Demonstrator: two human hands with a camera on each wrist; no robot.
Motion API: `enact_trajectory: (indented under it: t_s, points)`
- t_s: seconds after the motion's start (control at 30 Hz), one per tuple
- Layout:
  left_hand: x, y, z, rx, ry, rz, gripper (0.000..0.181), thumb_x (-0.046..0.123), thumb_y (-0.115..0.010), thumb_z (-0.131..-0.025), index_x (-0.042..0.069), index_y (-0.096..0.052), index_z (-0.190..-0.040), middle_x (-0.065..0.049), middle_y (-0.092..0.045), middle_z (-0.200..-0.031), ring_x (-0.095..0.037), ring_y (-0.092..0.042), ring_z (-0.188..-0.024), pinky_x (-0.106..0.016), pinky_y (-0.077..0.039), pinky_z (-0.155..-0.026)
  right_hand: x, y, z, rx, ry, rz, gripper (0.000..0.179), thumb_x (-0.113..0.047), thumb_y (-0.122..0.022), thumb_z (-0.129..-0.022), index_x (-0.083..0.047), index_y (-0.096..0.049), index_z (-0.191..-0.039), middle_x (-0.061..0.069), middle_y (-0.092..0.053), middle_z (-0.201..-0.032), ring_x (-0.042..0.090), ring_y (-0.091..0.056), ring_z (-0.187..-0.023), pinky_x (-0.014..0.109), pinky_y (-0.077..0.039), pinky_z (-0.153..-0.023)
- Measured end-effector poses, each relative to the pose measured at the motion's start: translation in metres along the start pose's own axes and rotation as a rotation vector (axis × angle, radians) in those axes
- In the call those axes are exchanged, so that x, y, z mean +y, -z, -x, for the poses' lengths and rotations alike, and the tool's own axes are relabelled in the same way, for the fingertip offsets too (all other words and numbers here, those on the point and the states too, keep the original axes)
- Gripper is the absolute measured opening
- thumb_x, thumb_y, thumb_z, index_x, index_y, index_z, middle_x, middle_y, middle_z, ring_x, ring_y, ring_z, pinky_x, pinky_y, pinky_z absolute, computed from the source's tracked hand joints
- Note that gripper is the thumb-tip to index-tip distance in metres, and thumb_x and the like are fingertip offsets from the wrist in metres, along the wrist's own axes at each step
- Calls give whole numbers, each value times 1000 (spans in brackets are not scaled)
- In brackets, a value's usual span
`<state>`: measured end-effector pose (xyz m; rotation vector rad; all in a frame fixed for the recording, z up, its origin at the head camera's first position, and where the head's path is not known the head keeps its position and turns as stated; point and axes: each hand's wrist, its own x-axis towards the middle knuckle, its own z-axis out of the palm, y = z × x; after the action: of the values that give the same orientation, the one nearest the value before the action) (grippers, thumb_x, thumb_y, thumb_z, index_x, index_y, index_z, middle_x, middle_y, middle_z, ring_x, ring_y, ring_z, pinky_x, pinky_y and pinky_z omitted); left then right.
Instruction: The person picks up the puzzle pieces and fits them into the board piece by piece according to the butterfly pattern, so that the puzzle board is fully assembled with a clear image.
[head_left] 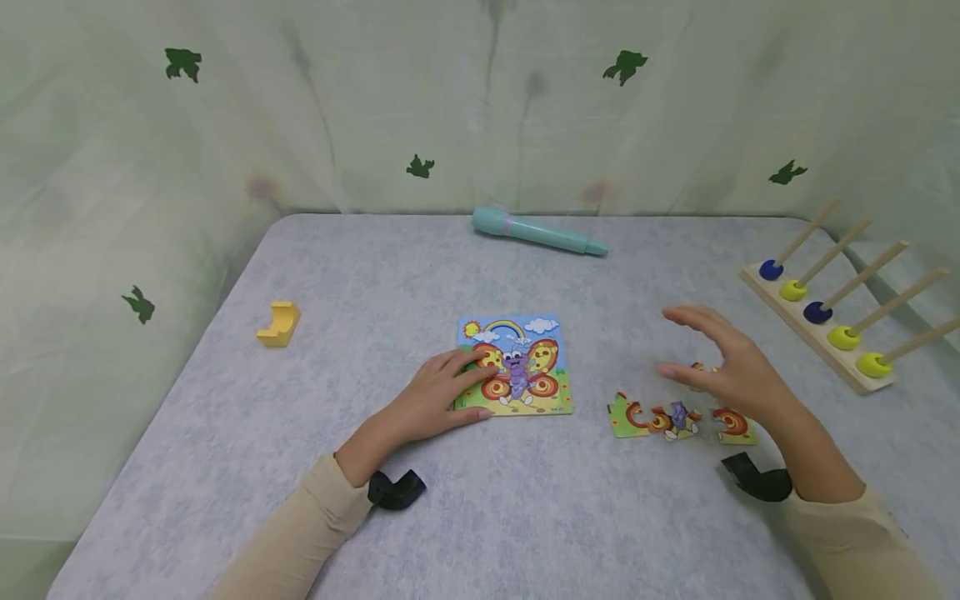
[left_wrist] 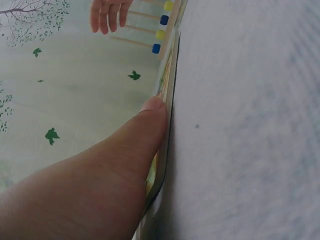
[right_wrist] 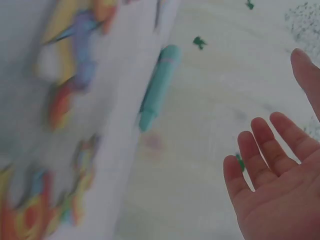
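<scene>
Butterfly puzzle; corner mark unreadable

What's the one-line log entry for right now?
left hand: resting on square butterfly-picture board | right hand: empty, raised near loose flat multicoloured jigsaw pieces | teal rod-shaped object: lying beyond board

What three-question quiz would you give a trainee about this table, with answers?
1. What does the left hand rest on?
2. True or false: the right hand grips a puzzle piece.
3. How many yellow beads sit on the peg rack? A) one B) three C) five

Key:
1. The butterfly board.
2. False; its fingers hold nothing.
3. B.
</scene>
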<state>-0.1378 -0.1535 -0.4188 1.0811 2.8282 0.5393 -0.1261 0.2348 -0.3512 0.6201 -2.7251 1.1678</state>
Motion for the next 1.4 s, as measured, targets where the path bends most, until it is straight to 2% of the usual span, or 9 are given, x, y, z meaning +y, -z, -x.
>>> enact_trajectory:
  t_s: [0.23,0.4,0.5,0.7,0.87,1.1,1.4]
  points:
    - [-1,-1,-1,-2,2,-2,60,59,-43,-86,26,-40,-136,1,-22,-145,-27,-18,-130,-47,-15,-103,33,4,19,-6,-93,0,67,-16,-73,-76,-6,-41,-133,18,-41,-129,38,-36,-113,62,-29,-85]
    - [-1,0,-1,-6,12,-2,60,58,-44,-85,27,-39,-137,1,-22,-145,-26,-17,-131,-46,-15,-103,47,4,24,-64,-216,10,68,-24,-71,-78,-6,-38,-134,20,-38,-131,41,-34,-116,63,-30,-85]
    - [0,0,-1,-7,13,-1,60,58,-45,-86,27,-40,-136,1,-22,-145,-26,-18,-130,-46,-15,-103,53,4,26,-99,-259,12,69,-28,-70,-79,-4,-37,-134,22,-37,-131,43,-33,-116,64,-29,-85]
    - [1,1,-1,-8,12,6,60,57,-45,-86,26,-40,-136,0,-22,-145,-27,-17,-130,-47,-15,-103,68,2,28,-134,-265,40,68,-30,-69,-79,1,-38,-131,24,-39,-128,42,-36,-115,60,-28,-90]
    - [1,2,-1,-8,9,16,60,58,-45,-86,26,-40,-137,0,-22,-145,-27,-17,-130,-47,-14,-103,75,3,30,-174,-279,79,71,-35,-69,-79,5,-39,-130,26,-38,-128,45,-31,-118,61,-23,-93]
    - [2,3,0,-7,10,16,60,56,-46,-86,26,-40,-136,0,-23,-145,-28,-17,-130,-46,-14,-103,75,5,30,-203,-238,113,56,-31,-67,-81,4,-51,-120,22,-44,-116,42,-36,-111,62,-25,-89]
    - [2,2,0,-12,14,10,60,56,-46,-86,25,-40,-137,-1,-23,-145,-27,-17,-131,-46,-14,-103,69,5,25,-221,-276,204,54,-32,-67,-81,5,-51,-117,23,-48,-112,40,-42,-105,60,-31,-87]
